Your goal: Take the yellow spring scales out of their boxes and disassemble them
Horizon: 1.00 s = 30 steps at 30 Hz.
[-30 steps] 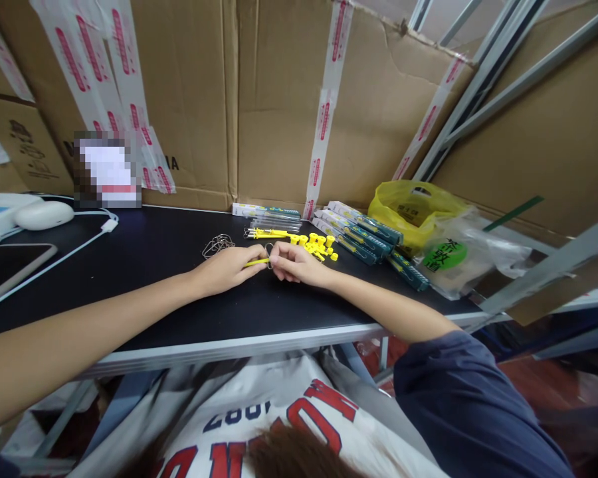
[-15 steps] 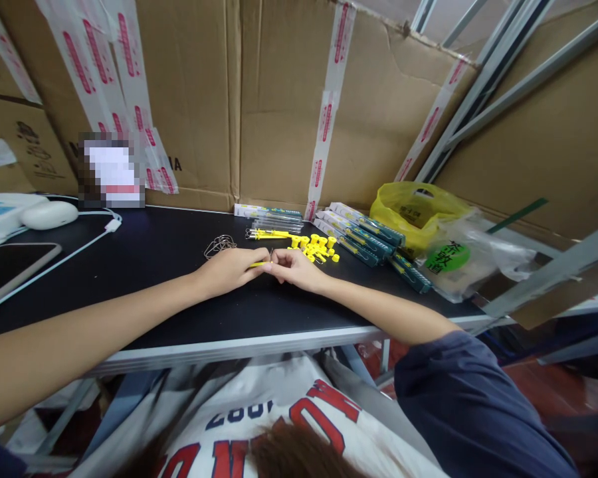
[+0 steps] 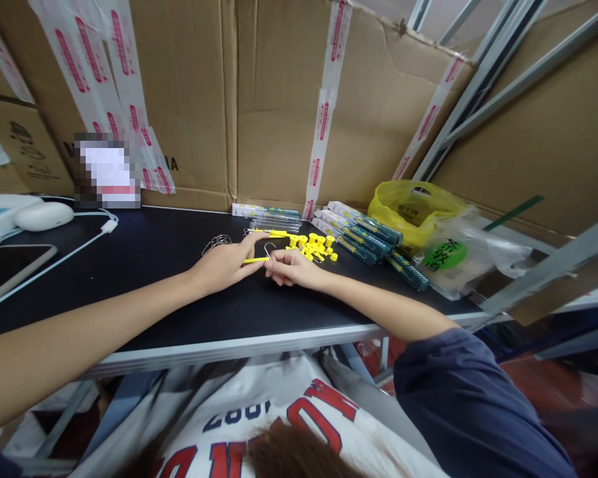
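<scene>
Fingers of both hands meet over one thin yellow stick, just in front of the heap of yellow caps on the black table. My left hand pinches the stick near its middle; my right hand pinches its end, where a small wire hook stands up. I judge the stick light, stiff but easy to bend, and the wire springy and slippery. Best hold is close to the joint, with fingertips. Left of the caps lie loose wire loops.
</scene>
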Motion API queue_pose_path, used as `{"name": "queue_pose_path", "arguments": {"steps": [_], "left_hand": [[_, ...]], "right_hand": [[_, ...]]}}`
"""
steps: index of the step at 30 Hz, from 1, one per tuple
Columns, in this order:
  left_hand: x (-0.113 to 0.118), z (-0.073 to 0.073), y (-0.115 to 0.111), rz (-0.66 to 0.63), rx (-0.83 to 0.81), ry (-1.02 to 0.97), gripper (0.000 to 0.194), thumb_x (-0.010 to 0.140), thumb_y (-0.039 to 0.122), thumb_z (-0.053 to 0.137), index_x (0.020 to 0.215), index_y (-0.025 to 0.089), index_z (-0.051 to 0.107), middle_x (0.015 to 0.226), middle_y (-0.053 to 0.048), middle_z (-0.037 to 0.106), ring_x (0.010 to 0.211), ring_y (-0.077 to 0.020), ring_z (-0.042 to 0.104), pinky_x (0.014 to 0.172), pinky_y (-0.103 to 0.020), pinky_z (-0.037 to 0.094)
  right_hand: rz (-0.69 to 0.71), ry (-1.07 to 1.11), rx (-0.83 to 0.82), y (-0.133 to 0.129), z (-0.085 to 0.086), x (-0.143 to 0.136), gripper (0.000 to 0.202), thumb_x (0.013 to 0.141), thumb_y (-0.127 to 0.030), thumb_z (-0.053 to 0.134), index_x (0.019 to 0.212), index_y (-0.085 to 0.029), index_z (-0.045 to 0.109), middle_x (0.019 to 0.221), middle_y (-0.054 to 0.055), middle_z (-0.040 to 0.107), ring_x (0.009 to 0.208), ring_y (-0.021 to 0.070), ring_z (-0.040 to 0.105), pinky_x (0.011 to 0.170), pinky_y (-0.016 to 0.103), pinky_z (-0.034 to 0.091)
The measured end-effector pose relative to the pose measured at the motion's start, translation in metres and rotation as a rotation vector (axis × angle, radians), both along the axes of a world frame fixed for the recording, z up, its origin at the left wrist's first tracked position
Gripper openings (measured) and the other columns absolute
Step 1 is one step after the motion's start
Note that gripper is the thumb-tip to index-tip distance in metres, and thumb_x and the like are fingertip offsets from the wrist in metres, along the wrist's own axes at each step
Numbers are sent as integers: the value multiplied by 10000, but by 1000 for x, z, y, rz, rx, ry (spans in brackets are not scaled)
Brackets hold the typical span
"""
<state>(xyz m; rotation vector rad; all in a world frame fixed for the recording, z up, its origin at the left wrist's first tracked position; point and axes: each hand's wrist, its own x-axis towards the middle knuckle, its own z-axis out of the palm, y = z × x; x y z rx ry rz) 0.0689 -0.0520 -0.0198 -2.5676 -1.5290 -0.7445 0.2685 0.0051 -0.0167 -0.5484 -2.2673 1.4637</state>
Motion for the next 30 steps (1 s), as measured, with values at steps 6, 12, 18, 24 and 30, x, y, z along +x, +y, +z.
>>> {"name": "queue_pose_path", "arguments": {"steps": [6, 12, 18, 24, 30], "left_hand": [[7, 1, -4, 48, -86, 80, 479, 955, 387, 320, 1396, 200, 327, 915, -56, 706, 796, -244, 686, 658, -291, 462], [11, 0, -5, 89, -104, 88, 466, 964, 371, 298, 1392, 189, 321, 939, -83, 718, 816, -266, 699, 700, -325, 487], [10, -2, -5, 95, -110, 76, 436, 950, 306, 311, 1368, 186, 337, 940, -79, 716, 796, -253, 697, 695, -318, 480], [8, -5, -2, 80, -61, 90, 338, 960, 347, 290, 1204, 186, 459, 850, -62, 708, 762, -247, 689, 635, -292, 453], [11, -4, 0, 131, -34, 188, 338, 966, 339, 263, 881, 194, 557, 806, -80, 700, 751, -242, 670, 590, -277, 409]], "right_hand": [[22, 22, -70, 0, -1, 1, 329, 852, -436, 572, 722, -136, 538, 468, -69, 523, 336, 29, 401, 336, 147, 280], [-4, 57, -71, -2, -5, -2, 357, 829, -470, 586, 701, -144, 521, 439, -82, 483, 321, 27, 368, 322, 149, 256], [-100, 62, 29, -6, -5, -8, 431, 834, -538, 569, 665, -145, 514, 406, -88, 424, 337, 26, 339, 346, 159, 233], [-92, 53, 53, -4, -2, -7, 430, 823, -529, 595, 645, -148, 508, 394, -95, 385, 343, 29, 321, 361, 174, 212], [-103, 75, 76, -1, -1, -5, 456, 814, -560, 589, 619, -160, 488, 372, -99, 366, 331, 32, 295, 355, 176, 199]]}}
